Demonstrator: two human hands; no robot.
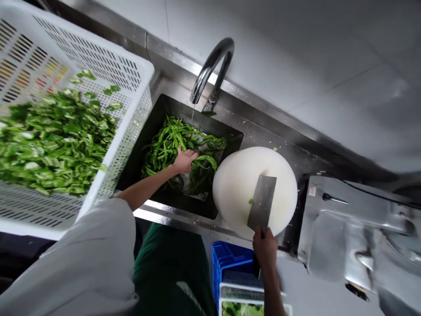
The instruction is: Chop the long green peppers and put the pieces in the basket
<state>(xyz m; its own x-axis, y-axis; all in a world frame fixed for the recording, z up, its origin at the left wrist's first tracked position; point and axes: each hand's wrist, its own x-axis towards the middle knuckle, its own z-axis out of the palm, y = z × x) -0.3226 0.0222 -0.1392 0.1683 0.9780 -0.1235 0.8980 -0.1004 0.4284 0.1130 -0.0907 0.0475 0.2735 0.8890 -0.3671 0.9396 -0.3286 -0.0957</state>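
Observation:
My left hand (184,160) reaches down into the sink (131,175), its fingers stretched out over long green chili peppers (166,138) and touching them. The peppers lie in a tangled heap, partly in water on the right side. My right hand (265,246) is wrapped round the dark handle of a cleaver (263,199). The cleaver's broad blade lies flat over a thick, round white cutting board (232,180) set against the sink's right edge. A small green scrap sits on the board, left of the blade.
On the left, a large white crate (134,72) holds chopped green peppers (62,145). A curved faucet (217,57) trickles water into the sink. A metal machine (332,245) stands at right. Below the counter are a blue crate (215,263) and a white basket (237,290) with green pieces.

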